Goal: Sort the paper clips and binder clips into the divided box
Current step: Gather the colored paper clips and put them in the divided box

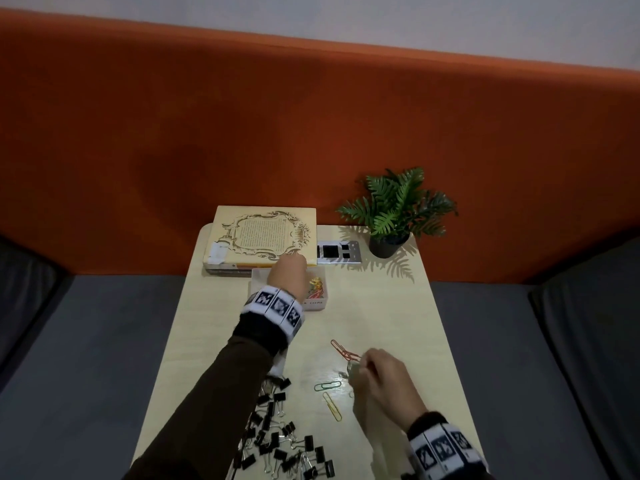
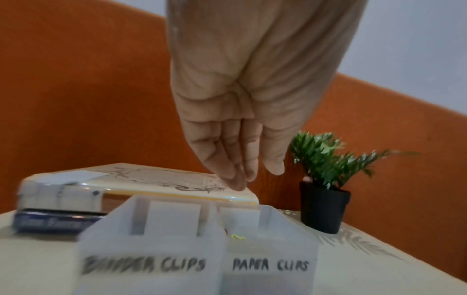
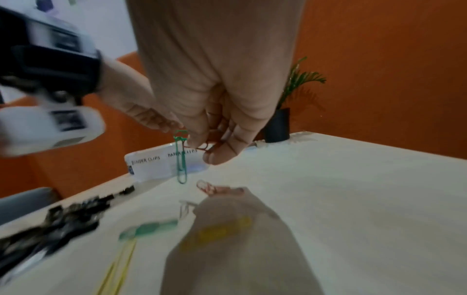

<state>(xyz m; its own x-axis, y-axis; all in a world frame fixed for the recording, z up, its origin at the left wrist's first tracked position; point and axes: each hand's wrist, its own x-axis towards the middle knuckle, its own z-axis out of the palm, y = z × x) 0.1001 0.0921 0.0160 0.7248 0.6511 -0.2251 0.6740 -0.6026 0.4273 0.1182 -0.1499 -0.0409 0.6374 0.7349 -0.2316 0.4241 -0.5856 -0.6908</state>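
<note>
My left hand (image 2: 235,111) hovered over the divided box (image 1: 313,304), fingers (image 2: 228,159) straight, pressed together and pointing down, holding nothing. The box was translucent white plastic, rectangular, with two front cells hand-lettered "BINDER CLIPS" on the left and "PAPER CLIPS" on the right. It sat at about 12 o'clock on the pale wooden table (image 1: 381,323), touching the book stack (image 1: 263,233) behind it. A small heap of coloured paper clips (image 1: 316,285) lay in the right cell; what the left cell held was hidden.

My right hand (image 1: 381,382), at about 4 o'clock on the table, pinched a green paper clip (image 3: 181,157) between thumb and fingertips. The clip hung with its long axis vertical, clear of the tabletop, with thin red wire also caught in the same pinch. Just beyond the fingers lay two linked red paper clips (image 1: 344,351), running diagonally toward 11 o'clock. A green clip (image 1: 327,386) lay crosswise and a yellow clip (image 1: 333,406) lay slanted toward 5 o'clock, both just left of the hand.

A loose pile of black binder clips (image 1: 280,441) with silver wire handles filled the 7 o'clock corner, reaching the near edge. A potted fern (image 1: 394,209) stood at 1 o'clock. Bare tabletop stretched between the box and the loose clips.
</note>
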